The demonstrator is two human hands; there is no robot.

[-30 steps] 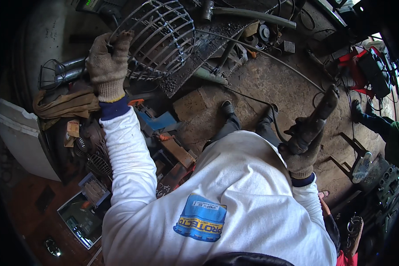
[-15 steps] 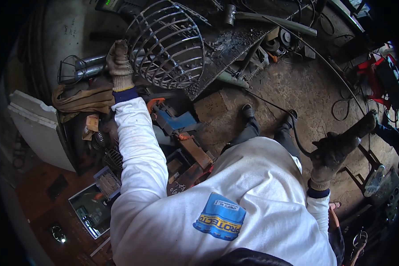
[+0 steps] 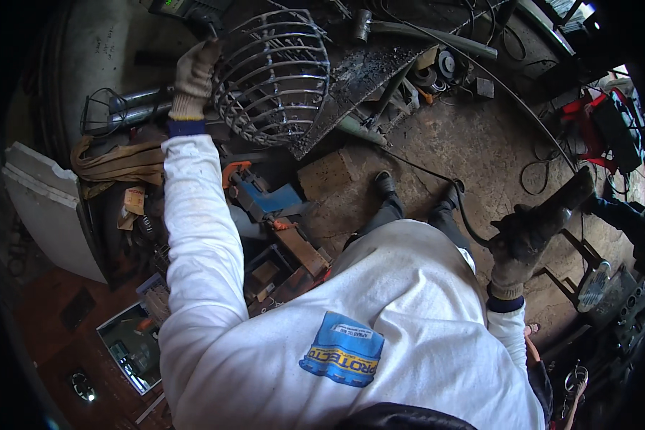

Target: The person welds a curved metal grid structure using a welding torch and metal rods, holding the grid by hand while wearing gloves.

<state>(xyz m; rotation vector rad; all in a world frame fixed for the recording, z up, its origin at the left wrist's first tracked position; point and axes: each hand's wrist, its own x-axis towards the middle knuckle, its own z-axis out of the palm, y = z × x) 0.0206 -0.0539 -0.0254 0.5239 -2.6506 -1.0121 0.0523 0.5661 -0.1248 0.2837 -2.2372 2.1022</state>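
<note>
Wire cage: a rounded basket of bent steel rods [image 3: 272, 75], lying tilted on the dark metal table [image 3: 380, 68], its open end turned toward the person's left.
Left hand: up at the cage's left rim, the gloved left hand [image 3: 192, 75] has its grip clenched on the rods at that edge; white sleeve runs straight down from it.
Right hand: out low at the right, the dark-gloved right hand [image 3: 522, 240] has its grip closed tight round the body of a power tool [image 3: 562, 204], held well apart from the cage.
Tool cable: a black cord [image 3: 437, 179] trails from the tool across the floor, passing the person's shoes.
Table: scorched and cluttered, with a grey pipe [image 3: 430, 39] lying along its far side and small round metal parts [image 3: 444, 66] just beside it.
Left of the cage: two steel tubes [image 3: 132, 107] lie side by side near the glove, folded tan cloth [image 3: 118, 161] below them.
Below the table: an orange and blue clamp [image 3: 254, 190] amid scrap metal pieces [image 3: 294, 254].
Floor: bare concrete floor [image 3: 473, 143], cracked and dusty.
Far right: a red machine [image 3: 598, 129] with cables looping near it.
Lower left: a white slab [image 3: 54, 208] leaning at the edge of view.
</note>
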